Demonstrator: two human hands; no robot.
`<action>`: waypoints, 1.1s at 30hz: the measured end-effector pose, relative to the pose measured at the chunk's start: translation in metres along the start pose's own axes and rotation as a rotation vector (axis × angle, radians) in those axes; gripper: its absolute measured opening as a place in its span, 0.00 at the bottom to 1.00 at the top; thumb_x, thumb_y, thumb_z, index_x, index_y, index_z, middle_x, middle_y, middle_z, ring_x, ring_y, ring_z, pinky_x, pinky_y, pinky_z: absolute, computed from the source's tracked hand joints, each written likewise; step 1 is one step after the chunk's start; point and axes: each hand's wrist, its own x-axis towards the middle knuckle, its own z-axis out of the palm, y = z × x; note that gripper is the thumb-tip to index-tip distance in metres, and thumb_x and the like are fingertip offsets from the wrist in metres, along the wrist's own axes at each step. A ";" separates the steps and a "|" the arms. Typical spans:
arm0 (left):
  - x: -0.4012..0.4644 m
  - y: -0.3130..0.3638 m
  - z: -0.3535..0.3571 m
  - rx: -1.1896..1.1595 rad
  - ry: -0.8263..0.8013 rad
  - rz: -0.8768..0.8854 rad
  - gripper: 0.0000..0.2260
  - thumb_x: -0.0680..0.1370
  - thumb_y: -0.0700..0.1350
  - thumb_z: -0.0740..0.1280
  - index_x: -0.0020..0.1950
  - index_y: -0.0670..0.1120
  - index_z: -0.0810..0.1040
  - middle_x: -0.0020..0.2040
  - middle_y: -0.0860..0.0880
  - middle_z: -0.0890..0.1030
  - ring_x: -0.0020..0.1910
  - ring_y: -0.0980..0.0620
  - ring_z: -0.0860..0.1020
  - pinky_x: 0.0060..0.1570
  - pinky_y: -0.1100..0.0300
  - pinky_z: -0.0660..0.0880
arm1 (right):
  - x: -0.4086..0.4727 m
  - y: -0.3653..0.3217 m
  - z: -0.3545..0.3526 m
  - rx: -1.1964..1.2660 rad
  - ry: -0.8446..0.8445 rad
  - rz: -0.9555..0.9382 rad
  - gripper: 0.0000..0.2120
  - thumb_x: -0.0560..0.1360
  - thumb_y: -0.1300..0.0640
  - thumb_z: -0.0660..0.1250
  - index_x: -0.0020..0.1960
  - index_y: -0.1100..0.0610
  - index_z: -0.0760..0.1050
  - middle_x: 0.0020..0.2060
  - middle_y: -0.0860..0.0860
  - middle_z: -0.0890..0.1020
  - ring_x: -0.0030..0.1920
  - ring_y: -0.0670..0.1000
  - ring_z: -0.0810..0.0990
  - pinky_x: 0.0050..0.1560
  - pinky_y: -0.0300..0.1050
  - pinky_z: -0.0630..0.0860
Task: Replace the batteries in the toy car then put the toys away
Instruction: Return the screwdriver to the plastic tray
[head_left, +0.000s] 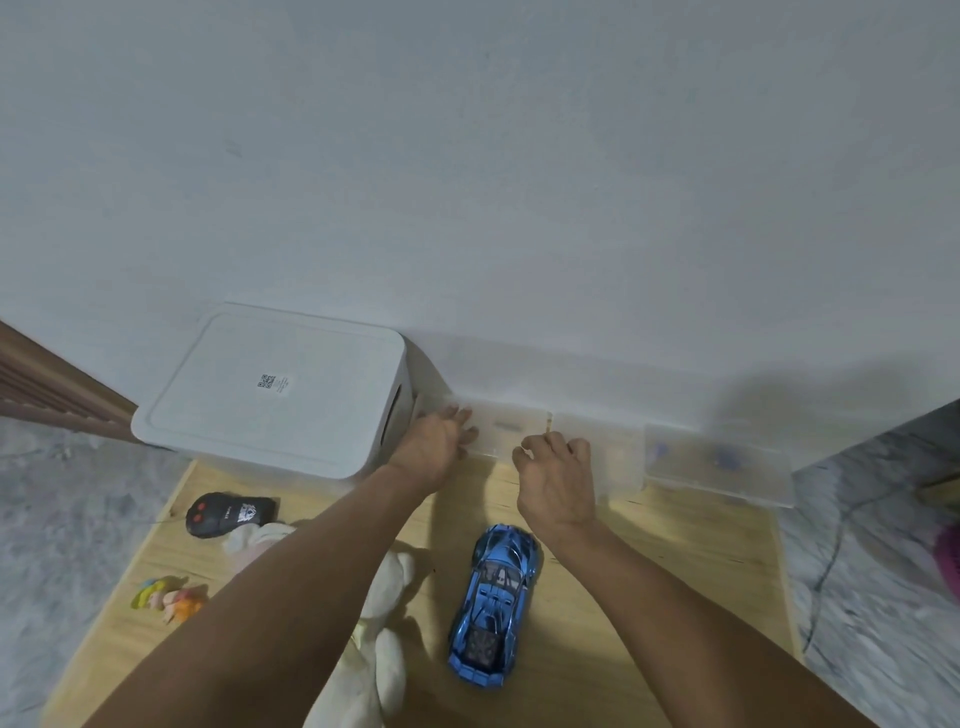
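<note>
Blue toy car (492, 597) on the wooden tabletop (649, 582), upright on its wheels, nose pointing away toward the wall, just below the right wrist. No batteries to be made out anywhere.

Right hand (556, 478) reaching to a row of clear plastic boxes (618, 457) along the wall, fingers curled down over the near edge of the middle one, something thin and pale sticking up just past the fingertips; too blurred to name, and cannot tell whether pinched or merely behind them. Left hand (434, 441) laid on the leftmost clear box, fingers stretched out fairly straight, tips blurred. Contents of the boxes hazy: a grey smear in the left one, bluish blots in the far right box (722, 462).

Left of the car, a white plush toy (382, 639), largely covered by the left forearm and cut off at the bottom edge. Farther left, a black remote control (228, 514), partly under a pale cloth shape. Near the tabletop's left edge, a small colourful figure (169, 600), smeared. At the back left, a white lidded storage bin (275, 395) against the wall, touching the leftmost box. At the right edge, a scrap of something pink (948, 558), cropped.
</note>
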 end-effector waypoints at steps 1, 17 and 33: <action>0.000 0.000 0.000 0.016 -0.013 -0.021 0.20 0.84 0.41 0.54 0.77 0.48 0.61 0.80 0.48 0.52 0.78 0.50 0.51 0.73 0.49 0.57 | 0.000 0.000 0.000 -0.003 -0.039 -0.009 0.12 0.59 0.65 0.70 0.42 0.57 0.83 0.43 0.52 0.83 0.46 0.55 0.79 0.46 0.50 0.59; 0.002 0.004 0.014 0.177 -0.001 -0.029 0.25 0.79 0.35 0.57 0.76 0.48 0.62 0.79 0.48 0.52 0.78 0.48 0.51 0.72 0.43 0.59 | -0.020 0.076 0.005 0.196 -0.106 -0.026 0.34 0.77 0.60 0.66 0.78 0.56 0.53 0.78 0.51 0.52 0.78 0.53 0.48 0.76 0.47 0.43; 0.001 0.007 0.016 0.080 0.046 0.012 0.26 0.78 0.31 0.57 0.75 0.48 0.65 0.79 0.49 0.54 0.78 0.48 0.50 0.75 0.45 0.54 | -0.011 0.084 0.014 0.091 -0.055 -0.081 0.41 0.58 0.60 0.83 0.68 0.64 0.71 0.67 0.61 0.74 0.67 0.62 0.73 0.67 0.56 0.65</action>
